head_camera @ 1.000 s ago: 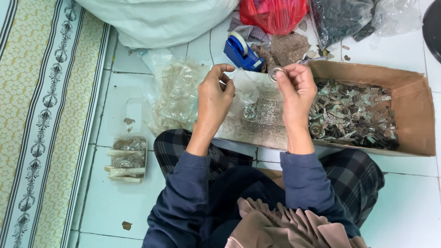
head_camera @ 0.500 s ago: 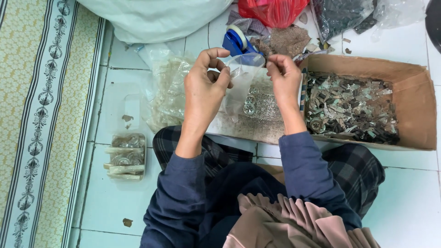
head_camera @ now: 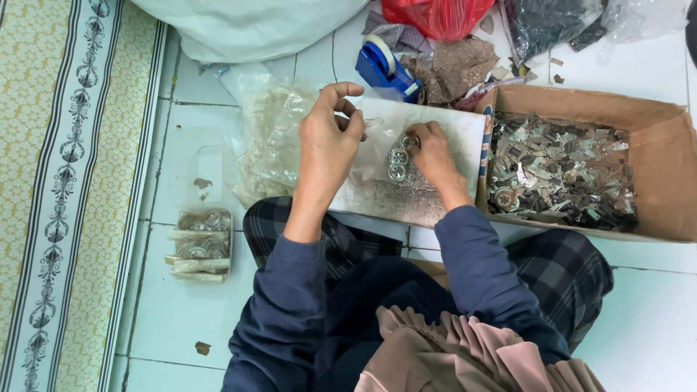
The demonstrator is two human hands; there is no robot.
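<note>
While the left hand (head_camera: 330, 149) pinches the clear bag (head_camera: 374, 138) open, the right hand's (head_camera: 428, 152) fingers hold a round metal ring (head_camera: 409, 141), at nine o'clock from the cardboard box (head_camera: 653, 120). Keep that bag mouth wide and steady.
</note>
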